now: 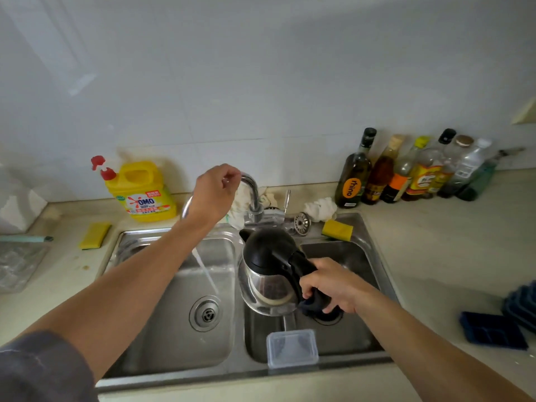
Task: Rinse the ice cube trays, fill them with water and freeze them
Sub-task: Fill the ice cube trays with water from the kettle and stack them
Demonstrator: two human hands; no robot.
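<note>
Gripping the kettle (268, 274) by its handle, right hand (329, 287) held it above the sink (174, 378) divider. Left hand (214, 192) had fingers curled over the tap (253, 195) arch; water ran beneath its forearm. Blue trays (493, 329) lay on the tabletop (420, 242), well right of the right hand, untouched.

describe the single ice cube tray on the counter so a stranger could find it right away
Start at the steel double sink and go right across the pale counter. Near the picture's right edge a dark blue ice cube tray lies flat, compartments up. Unlike the stack of matching trays beside it, it lies alone, nearer the sink.
</note>
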